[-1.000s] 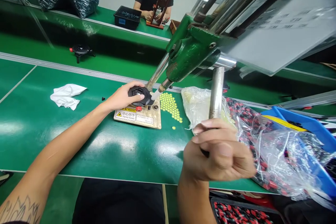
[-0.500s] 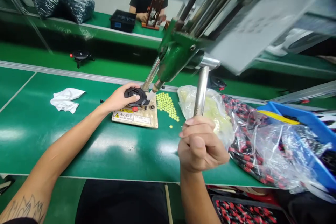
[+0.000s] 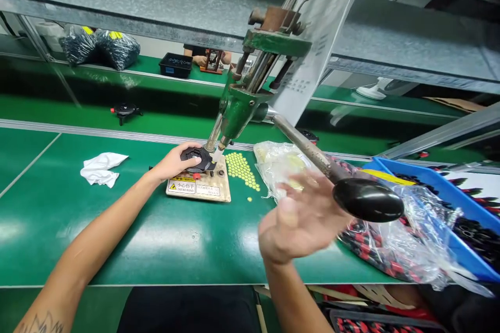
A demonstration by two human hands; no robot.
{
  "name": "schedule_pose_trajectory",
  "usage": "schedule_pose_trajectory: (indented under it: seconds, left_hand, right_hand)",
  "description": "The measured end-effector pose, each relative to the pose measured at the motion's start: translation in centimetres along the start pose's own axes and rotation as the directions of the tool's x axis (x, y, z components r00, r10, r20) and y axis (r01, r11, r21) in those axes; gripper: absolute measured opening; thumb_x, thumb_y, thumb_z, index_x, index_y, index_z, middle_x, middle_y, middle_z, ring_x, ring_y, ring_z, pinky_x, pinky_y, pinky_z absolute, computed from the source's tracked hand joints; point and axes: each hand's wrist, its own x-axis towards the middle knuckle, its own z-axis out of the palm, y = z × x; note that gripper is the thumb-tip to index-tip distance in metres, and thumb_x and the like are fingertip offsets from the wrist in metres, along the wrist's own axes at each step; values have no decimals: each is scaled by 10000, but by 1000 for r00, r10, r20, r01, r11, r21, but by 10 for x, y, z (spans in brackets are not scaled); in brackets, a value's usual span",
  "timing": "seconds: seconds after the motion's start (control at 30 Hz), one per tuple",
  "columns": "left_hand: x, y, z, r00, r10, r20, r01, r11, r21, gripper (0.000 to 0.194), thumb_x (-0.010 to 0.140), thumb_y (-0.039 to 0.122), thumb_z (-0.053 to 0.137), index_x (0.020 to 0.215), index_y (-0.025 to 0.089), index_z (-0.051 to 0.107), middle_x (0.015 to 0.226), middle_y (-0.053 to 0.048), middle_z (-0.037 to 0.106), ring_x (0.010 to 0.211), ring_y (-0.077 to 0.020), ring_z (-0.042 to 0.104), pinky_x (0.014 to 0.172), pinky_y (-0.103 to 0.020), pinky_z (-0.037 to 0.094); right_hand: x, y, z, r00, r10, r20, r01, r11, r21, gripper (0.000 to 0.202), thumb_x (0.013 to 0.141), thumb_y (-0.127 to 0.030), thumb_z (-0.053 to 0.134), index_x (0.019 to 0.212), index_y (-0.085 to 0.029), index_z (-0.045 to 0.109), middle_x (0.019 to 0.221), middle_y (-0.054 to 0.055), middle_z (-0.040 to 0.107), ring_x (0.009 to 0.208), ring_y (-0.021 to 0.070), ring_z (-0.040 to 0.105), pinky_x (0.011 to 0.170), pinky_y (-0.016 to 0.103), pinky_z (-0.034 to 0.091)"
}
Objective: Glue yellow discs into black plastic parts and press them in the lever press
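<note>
My left hand (image 3: 175, 162) grips a round black plastic part (image 3: 198, 158) with a small red tab, holding it on the base plate (image 3: 199, 192) of a green hand press (image 3: 240, 114). The press's tip sits just above the part's right edge. My right hand (image 3: 304, 218) is off the press lever (image 3: 300, 140), its fingers spread and blurred, just left of the lever's black knob (image 3: 369, 200). Small yellow-green discs (image 3: 242, 170) lie on the bench right of the plate.
A white cloth (image 3: 102, 168) lies at left. Clear bags (image 3: 279, 158) and a blue bin (image 3: 441, 208) of black parts fill the right side. Another black part (image 3: 125, 110) sits on the ledge behind. Across the back, a person's hands (image 3: 203, 60) work near a black tray (image 3: 175, 65).
My right hand has let go of the lever and opened. The lever has swung up to the right, its black knob now showing. My left hand still holds the part; the view has tilted up.
</note>
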Motion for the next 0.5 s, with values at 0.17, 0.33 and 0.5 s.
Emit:
schedule_pose_trajectory:
  seconds: [0.17,0.33,0.5]
  left_hand:
    - [-3,13,-15,997,-82,-1,82,992,-100,604,751,480,895,1259,203,723,1279,-113,753,882,-207,736,657,-256,579]
    - [-19,35,-65,976,-197,-90,195,980,-32,669,645,460,972,1240,238,764,1142,-89,772,459,-61,495,331,-174,318]
    - [-11,43,-99,879,-185,-440,113,976,-184,554,560,305,927,1090,257,773,921,-7,759,442,-86,515,313,-173,361]
  right_hand:
    - [-82,21,-1,465,196,863,-149,979,-142,158,1045,-177,556,992,-189,705,893,21,749,820,137,695,765,259,541]
    - [-120,24,30,-131,2,991,152,988,18,159,1050,-329,579,1036,-207,681,959,16,780,850,169,688,634,300,425]
    - [-138,24,45,-76,24,997,222,975,-6,218,1080,-418,514,1107,-236,632,988,-13,796,818,159,705,507,328,261]
